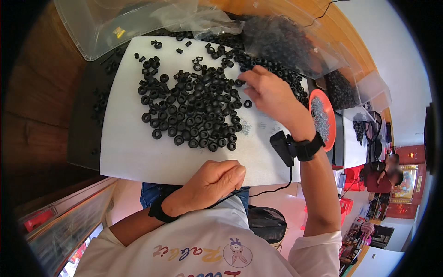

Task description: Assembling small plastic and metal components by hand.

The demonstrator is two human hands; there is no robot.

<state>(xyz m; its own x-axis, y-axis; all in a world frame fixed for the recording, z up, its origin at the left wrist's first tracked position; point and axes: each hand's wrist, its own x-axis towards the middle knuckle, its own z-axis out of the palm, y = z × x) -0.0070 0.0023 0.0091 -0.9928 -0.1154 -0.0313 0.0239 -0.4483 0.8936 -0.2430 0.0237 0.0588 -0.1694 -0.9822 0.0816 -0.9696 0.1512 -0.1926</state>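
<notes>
My right hand (pixel 267 92) reaches over the white board (pixel 263 161), its fingers curled at the right edge of a pile of small black ring-shaped parts (pixel 194 106). The fingertips touch or nearly touch a black ring (pixel 239 83); whether they grip anything is hidden. Another loose ring (pixel 248 104) lies just below the thumb. At the board's near edge my left hand (pixel 207 184) is closed, thumb laid over the bent fingers. What it holds, if anything, does not show. Each wrist wears a black band, the right one with a small box (pixel 282 147) and cable.
An orange bowl (pixel 329 115) of small silvery pieces stands right of the board. Clear plastic bags (pixel 281 41) and a bin (pixel 344 90) of black parts lie at the back and right. A clear plastic box (pixel 92 32) sits far left. Another person (pixel 383 173) is in the right background.
</notes>
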